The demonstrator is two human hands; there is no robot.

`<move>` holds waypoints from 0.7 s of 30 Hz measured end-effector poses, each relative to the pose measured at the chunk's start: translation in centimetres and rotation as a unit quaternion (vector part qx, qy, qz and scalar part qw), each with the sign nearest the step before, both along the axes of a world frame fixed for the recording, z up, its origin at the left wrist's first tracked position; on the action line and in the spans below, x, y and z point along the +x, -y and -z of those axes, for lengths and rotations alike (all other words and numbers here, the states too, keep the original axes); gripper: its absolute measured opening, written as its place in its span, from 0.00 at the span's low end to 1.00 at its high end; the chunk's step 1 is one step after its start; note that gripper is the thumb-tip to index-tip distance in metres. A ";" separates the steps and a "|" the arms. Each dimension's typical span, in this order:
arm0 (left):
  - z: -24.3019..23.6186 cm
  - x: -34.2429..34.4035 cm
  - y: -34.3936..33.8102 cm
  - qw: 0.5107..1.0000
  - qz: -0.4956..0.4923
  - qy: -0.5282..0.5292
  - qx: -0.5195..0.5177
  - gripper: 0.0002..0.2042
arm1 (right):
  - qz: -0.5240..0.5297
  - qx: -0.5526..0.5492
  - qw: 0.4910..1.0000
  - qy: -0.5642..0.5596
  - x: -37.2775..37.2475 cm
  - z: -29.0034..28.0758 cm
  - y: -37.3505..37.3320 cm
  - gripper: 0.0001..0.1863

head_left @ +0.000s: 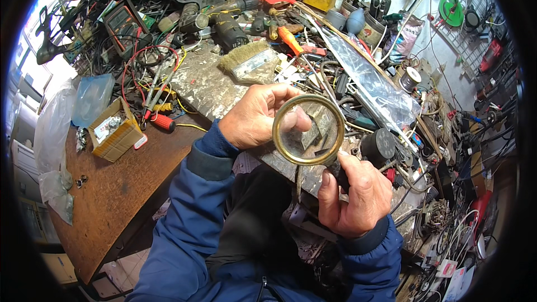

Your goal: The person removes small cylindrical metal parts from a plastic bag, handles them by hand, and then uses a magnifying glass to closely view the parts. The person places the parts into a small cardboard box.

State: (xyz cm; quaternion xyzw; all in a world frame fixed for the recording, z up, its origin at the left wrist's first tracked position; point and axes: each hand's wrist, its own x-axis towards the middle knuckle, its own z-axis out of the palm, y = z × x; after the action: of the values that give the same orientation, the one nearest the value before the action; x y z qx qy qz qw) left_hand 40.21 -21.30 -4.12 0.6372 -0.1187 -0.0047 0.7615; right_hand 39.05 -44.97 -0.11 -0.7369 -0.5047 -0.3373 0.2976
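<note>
A round magnifying glass (311, 140) with a brass-coloured rim is held over the bench edge, in front of my body. My right hand (359, 196) grips its dark handle, thumb and fingers closed round it. At the rim's left side is my left hand (258, 114), its fingers curled and its fingertips partly behind the lens. A greyish, angular shape shows through the glass. Whether my left fingers pinch that or something else, I cannot make out. Beyond both hands lies a wide bristle brush (249, 61) with a pale handle.
A multimeter (124, 25) with red leads lies at the far left. A small cardboard box (114, 134) and a red-handled screwdriver (162, 122) rest on the left side. Tools, cables and a plastic-wrapped strip (363, 72) crowd the right. A black round part (379, 145) sits beside my right hand.
</note>
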 end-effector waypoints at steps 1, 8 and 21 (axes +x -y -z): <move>0.0 0.0 0.0 1.000 -0.001 -0.001 0.002 0.21 | 0.000 0.001 1.000 0.003 0.0 0.0 0.0 0.19; 0.3 0.1 -0.2 1.000 -0.001 0.000 0.002 0.21 | -0.003 0.001 1.000 0.015 0.1 0.0 -0.1 0.19; 0.3 0.1 -0.1 1.000 0.002 -0.003 -0.001 0.24 | -0.006 0.005 1.000 0.012 0.2 0.1 -0.1 0.20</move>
State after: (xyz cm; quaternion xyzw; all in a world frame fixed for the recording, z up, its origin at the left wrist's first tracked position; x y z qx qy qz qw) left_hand 40.33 -21.21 -4.43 0.6365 -0.1178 -0.0075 0.7622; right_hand 39.26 -44.88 -0.24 -0.7284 -0.5109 -0.3470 0.2968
